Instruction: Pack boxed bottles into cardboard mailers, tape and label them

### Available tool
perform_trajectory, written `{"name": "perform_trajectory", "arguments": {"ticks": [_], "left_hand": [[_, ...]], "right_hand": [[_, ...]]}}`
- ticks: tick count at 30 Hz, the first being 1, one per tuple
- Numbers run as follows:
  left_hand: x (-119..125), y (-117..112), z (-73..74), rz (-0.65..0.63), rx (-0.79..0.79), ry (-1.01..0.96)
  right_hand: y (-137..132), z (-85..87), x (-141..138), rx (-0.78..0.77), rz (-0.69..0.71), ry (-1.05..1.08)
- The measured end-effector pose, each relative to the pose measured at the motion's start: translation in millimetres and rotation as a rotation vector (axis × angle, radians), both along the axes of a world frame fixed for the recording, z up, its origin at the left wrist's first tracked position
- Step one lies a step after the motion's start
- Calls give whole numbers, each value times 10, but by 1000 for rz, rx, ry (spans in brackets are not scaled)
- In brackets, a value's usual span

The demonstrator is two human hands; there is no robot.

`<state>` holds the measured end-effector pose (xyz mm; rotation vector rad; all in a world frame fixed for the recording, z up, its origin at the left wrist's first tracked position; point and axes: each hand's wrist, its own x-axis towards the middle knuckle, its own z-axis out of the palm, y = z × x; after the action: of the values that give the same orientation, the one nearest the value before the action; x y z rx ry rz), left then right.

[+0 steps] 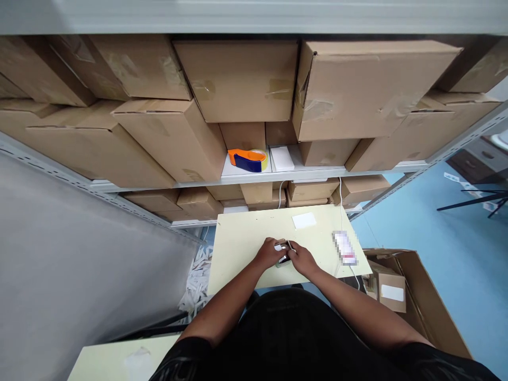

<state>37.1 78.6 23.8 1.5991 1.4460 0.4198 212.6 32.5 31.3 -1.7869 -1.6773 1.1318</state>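
Note:
Both hands meet over the front part of a pale yellow table (242, 238). My left hand (269, 253) has its fingers closed on the left side of a small dark-and-white object (283, 259). On the other side, my right hand (301, 259) grips the same object, thumb and fingers bent in over it. A brownish edge shows at its top and a pale greenish one below. The fingers cover much of it, so its kind is not clear. A white card (304, 220) lies flat on the table beyond the hands.
A blurred-out phone (344, 247) with a cable lies at the table's right. Shelves hold many cardboard boxes (242, 79), an orange-and-blue tape dispenser (248, 160) and a white box (282, 158). An open carton (432, 301) stands right; white scraps (197, 280) lie left.

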Motion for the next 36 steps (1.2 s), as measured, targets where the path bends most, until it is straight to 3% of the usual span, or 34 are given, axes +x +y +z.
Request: {"name": "perform_trajectory", "arguments": {"ticks": [5, 7, 9, 12, 14, 18, 30, 33, 36], "left_hand": [[-40, 1, -41, 64, -37, -150], [-129, -26, -91, 89, -49, -239], [-232, -75, -146, 89, -24, -287], [-342, -170, -197, 61, 56, -270], [-364, -225, -201, 36, 119, -247], [-339, -298, -191, -49, 179, -208], [-413, -419, -186, -268, 173, -150], [-452, -370, -152, -268, 152, -104], [-482, -286, -119, -287, 184, -85]], "right_hand": [[-64, -299, 142, -28, -203, 113], [-86, -338, 179, 17, -258, 84], [-93, -295, 191, 175, -189, 4], [-69, -137, 178, 426, 45, -183], [-33, -28, 164, 487, 190, -307], [47, 137, 139, 412, 382, -391], [269, 614, -287, -30, 456, -777], [291, 641, -336, -18, 496, -820], [240, 612, -292, 101, 484, -765]]}}
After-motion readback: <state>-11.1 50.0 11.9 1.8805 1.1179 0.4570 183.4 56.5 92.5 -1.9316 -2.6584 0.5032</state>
